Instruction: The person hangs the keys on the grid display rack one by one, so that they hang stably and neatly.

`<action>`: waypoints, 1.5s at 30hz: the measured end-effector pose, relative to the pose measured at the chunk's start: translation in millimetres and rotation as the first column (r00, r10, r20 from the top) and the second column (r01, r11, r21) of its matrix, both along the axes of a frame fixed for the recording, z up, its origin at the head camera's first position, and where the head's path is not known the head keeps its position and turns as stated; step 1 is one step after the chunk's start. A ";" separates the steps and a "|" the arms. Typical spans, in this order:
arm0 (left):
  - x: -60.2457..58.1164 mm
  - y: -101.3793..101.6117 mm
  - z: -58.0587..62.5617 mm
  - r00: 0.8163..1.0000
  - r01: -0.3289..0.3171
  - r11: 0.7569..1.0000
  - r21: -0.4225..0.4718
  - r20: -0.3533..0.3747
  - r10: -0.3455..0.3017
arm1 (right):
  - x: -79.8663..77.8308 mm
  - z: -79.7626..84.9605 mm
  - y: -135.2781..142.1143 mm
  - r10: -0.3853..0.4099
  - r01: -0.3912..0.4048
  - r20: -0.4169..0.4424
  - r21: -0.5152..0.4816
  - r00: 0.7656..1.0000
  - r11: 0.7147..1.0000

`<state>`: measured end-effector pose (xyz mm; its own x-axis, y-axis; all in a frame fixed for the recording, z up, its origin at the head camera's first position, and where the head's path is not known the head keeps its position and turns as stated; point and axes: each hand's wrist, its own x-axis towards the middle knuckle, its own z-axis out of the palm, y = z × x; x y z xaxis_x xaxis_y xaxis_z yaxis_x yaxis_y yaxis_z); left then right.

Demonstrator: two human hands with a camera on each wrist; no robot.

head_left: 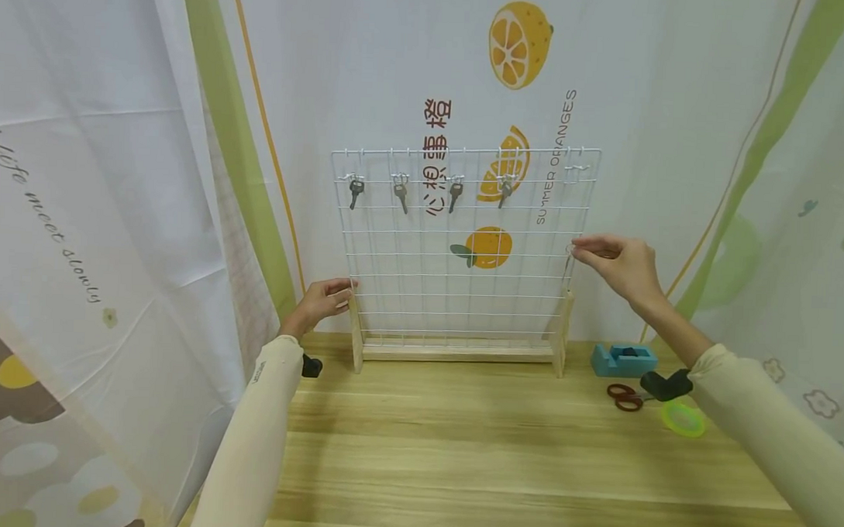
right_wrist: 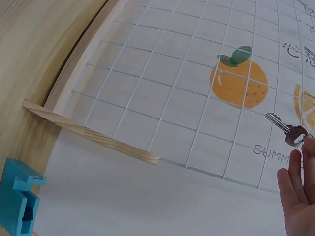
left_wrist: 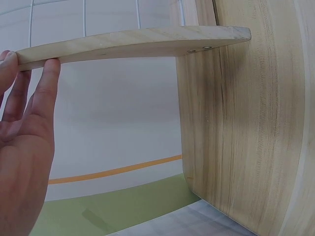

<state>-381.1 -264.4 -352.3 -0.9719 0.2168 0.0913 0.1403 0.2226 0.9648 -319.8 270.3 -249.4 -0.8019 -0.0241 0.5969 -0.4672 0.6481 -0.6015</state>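
A white wire grid rack stands upright in a wooden base. Several keys hang in a row from small hooks near its top. Another hook at the upper right carries no key. My left hand holds the rack's left wooden upright near its upper end, thumb and fingers at the edge. My right hand pinches a metal key by its round head. That key is before the grid's right side, below the bare hook, its blade pointing down in the head view.
A blue tape dispenser sits right of the rack on the wooden table. Red-handled scissors and a yellow-green ring lie closer to me, under the right forearm's side. A printed curtain hangs behind the rack.
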 end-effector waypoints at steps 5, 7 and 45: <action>-3.3 -0.4 -1.5 1.000 -0.016 1.000 0.002 0.005 0.016 | -1.6 9.4 -1.0 0.003 -0.003 -0.013 -0.033 1.000 0.999; -5.0 -1.1 -2.5 1.000 -0.020 1.000 0.001 0.005 0.020 | -2.5 13.3 -1.4 0.001 -0.002 -0.021 -0.043 1.000 0.999; -5.0 -1.3 -2.8 1.000 -0.026 1.000 -0.012 0.012 0.027 | -13.7 89.0 -5.8 -0.021 -0.013 -0.099 -0.330 0.995 0.944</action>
